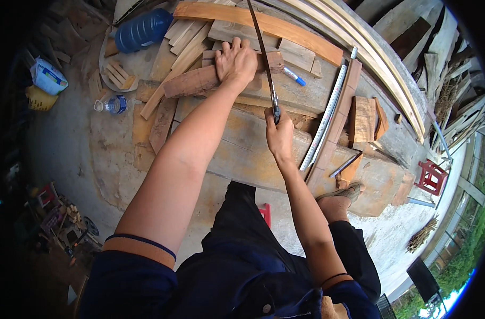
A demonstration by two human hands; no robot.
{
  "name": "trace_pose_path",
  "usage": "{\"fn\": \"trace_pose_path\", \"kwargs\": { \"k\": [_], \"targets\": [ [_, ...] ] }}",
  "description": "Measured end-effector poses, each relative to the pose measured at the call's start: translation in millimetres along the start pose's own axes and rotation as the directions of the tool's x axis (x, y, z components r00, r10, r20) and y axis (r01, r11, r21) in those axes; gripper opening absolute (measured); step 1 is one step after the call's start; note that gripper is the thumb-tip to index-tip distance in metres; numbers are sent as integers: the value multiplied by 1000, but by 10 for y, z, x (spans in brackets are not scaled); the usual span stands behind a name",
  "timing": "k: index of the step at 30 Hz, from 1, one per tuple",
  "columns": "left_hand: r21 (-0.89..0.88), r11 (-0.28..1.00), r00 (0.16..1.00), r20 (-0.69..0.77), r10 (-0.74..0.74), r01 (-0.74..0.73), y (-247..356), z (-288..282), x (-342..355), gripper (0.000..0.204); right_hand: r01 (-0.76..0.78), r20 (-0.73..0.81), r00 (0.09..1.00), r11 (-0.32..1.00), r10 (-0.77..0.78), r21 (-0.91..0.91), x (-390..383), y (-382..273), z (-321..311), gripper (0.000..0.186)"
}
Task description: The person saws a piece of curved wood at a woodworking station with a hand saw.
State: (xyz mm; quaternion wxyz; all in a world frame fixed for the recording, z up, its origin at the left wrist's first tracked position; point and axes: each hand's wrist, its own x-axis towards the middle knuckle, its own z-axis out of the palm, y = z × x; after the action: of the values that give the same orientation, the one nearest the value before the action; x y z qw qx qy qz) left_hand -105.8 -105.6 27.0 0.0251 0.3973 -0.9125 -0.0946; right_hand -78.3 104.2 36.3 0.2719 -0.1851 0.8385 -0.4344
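Note:
A rough reddish-brown piece of wood [190, 82] lies across stacked boards. My left hand [236, 63] presses down on it, fingers curled over its far edge. In my right hand [280, 135] is the dark handle of a handsaw [260, 43]. Its long blade points away from me and crosses the wood near its right end; I cannot tell how deep the teeth sit. Just right of the blade lies a blue-and-white marker [294, 76]. Further right, a metal ruler [324, 117] lies alongside a long reddish wooden strip [336, 118].
A curved orange-brown board [274, 27] and long pale strips [378, 53] lie beyond. Wood blocks [362, 120] sit at right, near my sandalled foot [344, 198]. At left are a large blue water jug [143, 31] and a small bottle [115, 105]. A red stool [431, 177] stands far right.

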Motion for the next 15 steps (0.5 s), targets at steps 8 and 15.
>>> {"fn": "trace_pose_path", "kwargs": {
  "k": [8,15],
  "targets": [
    [-3,1000,1000,-12,16,-16,-155,-49,-22,27,-124,30,992,992,124,20,-1557,619,-225,25],
    [-15,999,999,-16,41,-41,-12,13,12,27,-85,42,996,994,83,73,17,127,-5,21]
  ]
}}
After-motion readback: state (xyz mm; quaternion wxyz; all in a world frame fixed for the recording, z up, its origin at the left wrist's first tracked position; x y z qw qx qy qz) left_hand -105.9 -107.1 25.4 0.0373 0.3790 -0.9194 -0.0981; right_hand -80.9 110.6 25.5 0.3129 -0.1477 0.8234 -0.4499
